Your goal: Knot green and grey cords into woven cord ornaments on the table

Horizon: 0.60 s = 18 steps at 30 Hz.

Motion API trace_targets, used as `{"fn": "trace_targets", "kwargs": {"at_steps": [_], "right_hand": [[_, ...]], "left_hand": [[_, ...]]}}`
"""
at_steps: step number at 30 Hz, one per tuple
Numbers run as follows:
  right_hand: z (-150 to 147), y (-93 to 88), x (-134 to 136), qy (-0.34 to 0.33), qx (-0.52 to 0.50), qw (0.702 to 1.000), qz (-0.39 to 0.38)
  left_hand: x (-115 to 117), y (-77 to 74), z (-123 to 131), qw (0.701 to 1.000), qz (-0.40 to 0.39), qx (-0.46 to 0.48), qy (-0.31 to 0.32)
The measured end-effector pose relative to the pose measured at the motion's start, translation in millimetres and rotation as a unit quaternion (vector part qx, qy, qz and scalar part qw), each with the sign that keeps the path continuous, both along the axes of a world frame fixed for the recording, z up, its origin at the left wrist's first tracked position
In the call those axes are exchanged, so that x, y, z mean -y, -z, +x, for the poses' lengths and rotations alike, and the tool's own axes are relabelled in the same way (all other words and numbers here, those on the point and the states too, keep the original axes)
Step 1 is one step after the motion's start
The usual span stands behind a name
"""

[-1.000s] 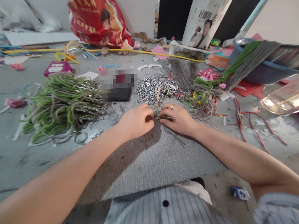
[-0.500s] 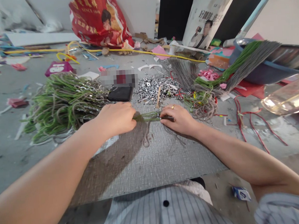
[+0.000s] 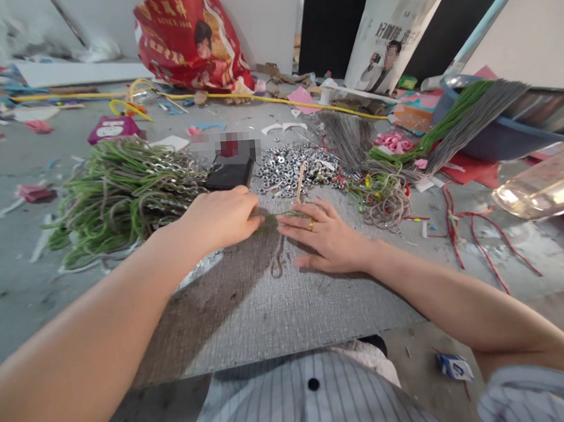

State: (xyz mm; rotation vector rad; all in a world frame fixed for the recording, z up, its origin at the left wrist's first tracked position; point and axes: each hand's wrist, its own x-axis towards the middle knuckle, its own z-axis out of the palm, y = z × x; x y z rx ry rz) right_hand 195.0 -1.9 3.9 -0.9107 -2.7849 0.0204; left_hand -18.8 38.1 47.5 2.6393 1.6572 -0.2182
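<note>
The green cord [image 3: 288, 213] lies on the desk [image 3: 250, 315] between the hands. The left hand [image 3: 225, 217] curls at one end — I cannot tell whether its grip is clamped on the cord. The right hand [image 3: 324, 237] spreads its fingers apart over the other. The loose grey loop [image 3: 276, 267] could snag on the right thumb and tangle — and a forward brush might scatter the metal rings [image 3: 279, 166].
</note>
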Motion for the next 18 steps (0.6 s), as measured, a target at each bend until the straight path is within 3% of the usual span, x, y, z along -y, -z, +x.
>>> {"fn": "trace_targets", "kwargs": {"at_steps": [5,14,18], "right_hand": [[-2.3,-1.9,1.2,-0.028,0.053,0.996,-0.059],[0.0,-4.6,-0.7,-0.033,0.028,0.996,-0.082],[0.9,-4.1,-2.2,-0.039,0.018,0.996,-0.082]], "left_hand": [[-3.5,3.4,-4.4,0.999,-0.035,0.015,0.013],[-5.3,6.0,-3.2,0.999,-0.038,-0.002,0.021],[-10.4,4.7,-5.3,0.994,-0.06,0.094,-0.024]]}}
